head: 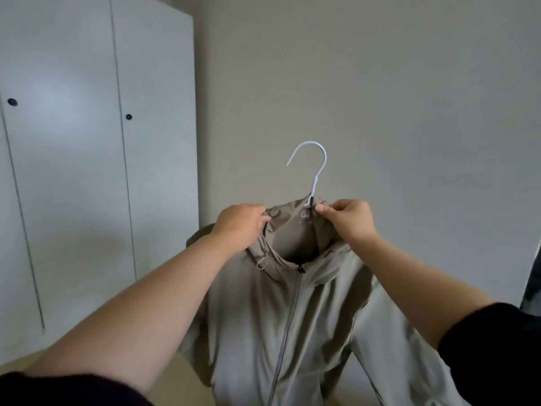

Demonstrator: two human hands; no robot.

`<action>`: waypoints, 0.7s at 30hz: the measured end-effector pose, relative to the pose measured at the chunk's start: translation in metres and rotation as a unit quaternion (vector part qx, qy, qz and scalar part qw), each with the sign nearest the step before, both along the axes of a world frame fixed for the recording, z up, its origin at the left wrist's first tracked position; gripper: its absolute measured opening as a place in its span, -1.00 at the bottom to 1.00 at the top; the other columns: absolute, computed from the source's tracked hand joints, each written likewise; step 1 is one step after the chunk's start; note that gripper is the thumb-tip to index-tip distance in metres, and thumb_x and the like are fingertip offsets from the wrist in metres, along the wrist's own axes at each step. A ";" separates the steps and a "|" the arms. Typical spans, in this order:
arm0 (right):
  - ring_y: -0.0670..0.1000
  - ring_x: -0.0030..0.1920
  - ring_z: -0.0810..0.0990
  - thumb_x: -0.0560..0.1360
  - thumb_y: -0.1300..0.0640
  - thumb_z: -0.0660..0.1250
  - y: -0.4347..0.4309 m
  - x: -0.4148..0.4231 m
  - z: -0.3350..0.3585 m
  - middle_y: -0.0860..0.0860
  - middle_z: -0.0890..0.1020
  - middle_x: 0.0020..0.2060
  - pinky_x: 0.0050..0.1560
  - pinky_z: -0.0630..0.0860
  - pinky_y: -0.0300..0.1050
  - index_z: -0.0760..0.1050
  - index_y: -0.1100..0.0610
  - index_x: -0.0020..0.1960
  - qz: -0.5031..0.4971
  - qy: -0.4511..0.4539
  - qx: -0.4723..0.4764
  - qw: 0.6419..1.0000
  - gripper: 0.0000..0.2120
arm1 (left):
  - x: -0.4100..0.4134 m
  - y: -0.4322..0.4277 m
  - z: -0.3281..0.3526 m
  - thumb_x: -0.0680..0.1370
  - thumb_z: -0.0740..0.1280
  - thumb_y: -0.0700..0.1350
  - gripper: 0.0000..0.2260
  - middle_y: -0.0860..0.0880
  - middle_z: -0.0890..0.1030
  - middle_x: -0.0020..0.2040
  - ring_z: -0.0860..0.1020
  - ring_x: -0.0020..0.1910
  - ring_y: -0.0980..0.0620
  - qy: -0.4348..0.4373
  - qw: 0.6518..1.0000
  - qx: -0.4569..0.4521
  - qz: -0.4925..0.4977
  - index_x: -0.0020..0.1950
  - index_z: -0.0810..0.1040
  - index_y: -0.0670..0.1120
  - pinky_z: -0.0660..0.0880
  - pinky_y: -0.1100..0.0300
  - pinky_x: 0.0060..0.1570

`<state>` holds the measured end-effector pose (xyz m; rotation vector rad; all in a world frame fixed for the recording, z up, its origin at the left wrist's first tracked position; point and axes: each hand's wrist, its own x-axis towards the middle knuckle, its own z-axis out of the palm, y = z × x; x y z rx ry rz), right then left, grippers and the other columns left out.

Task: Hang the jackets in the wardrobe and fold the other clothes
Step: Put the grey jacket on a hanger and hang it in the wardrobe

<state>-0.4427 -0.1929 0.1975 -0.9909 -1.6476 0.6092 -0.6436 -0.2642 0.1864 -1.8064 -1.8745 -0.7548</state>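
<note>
The wardrobe [87, 142] stands shut at left. The left hand [240, 221] grips the collar edge of the jacket [292, 317], which hangs in mid-air on the hanger [314, 165]; it looks thin, limp and probably slippery. The right hand [348, 218] pinches the collar beside the hanger's neck, the surer hold.

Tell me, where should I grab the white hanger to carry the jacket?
Grab the hanger by its straight neck, just above the jacket collar, reaching from your own side. The hanger's arms are hidden inside the jacket, and the neck stands upright and bare. That should leave the curved hook free for hanging.
</note>
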 end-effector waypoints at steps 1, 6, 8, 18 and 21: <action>0.02 -0.38 0.36 0.40 0.08 0.48 -0.001 -0.002 0.001 0.10 0.42 -0.44 -0.32 0.27 -0.17 0.49 0.35 -0.32 0.004 -0.004 0.010 1.000 -0.65 | -0.006 -0.003 0.000 0.61 0.19 -0.01 -0.78 -0.15 0.62 -0.08 0.55 -0.07 -0.21 0.006 1.000 0.018 0.000 -0.16 0.43 -0.11 0.33 0.11 -0.25; 0.10 0.14 0.48 0.40 -0.06 0.43 0.001 -0.006 0.001 0.05 0.52 0.03 0.11 0.40 -0.08 0.51 0.14 0.04 -0.154 -0.111 0.092 0.977 -0.67 | -0.022 -0.013 -0.009 0.59 0.24 -0.04 -0.72 -0.20 0.55 -0.28 0.46 -0.29 -0.20 -0.014 0.994 0.104 0.023 -0.28 0.29 -0.08 0.09 0.11 -0.36; 0.13 0.07 0.50 0.38 -0.05 0.41 0.003 -0.004 -0.005 0.05 0.49 -0.03 0.01 0.43 -0.05 0.36 0.17 0.11 -0.171 -0.153 0.001 0.973 -0.55 | -0.026 -0.013 -0.013 0.60 0.23 -0.04 -0.71 -0.20 0.55 -0.28 0.42 -0.32 -0.18 -0.017 0.993 0.110 0.034 -0.29 0.30 -0.09 0.06 0.11 -0.36; 0.06 -0.28 0.51 0.42 0.25 0.20 -0.012 -0.024 -0.003 -0.02 0.51 -0.36 -0.25 0.42 -0.13 0.46 0.13 -0.16 -0.109 0.013 0.083 0.991 -0.92 | -0.050 -0.017 -0.022 0.56 0.22 -0.17 -0.82 -0.10 0.58 -0.17 0.52 -0.14 -0.20 -0.017 0.988 0.072 0.135 -0.24 0.34 -0.06 0.17 0.16 -0.32; 0.08 -0.27 0.49 0.43 0.25 0.19 -0.014 -0.017 -0.005 0.00 0.51 -0.35 -0.30 0.35 -0.17 0.43 0.13 -0.18 -0.141 -0.045 0.083 0.986 -0.93 | -0.060 -0.022 -0.018 0.54 0.21 -0.20 -0.79 -0.12 0.57 -0.20 0.46 -0.21 -0.19 -0.059 0.983 0.082 0.150 -0.30 0.32 -0.07 0.22 0.16 -0.30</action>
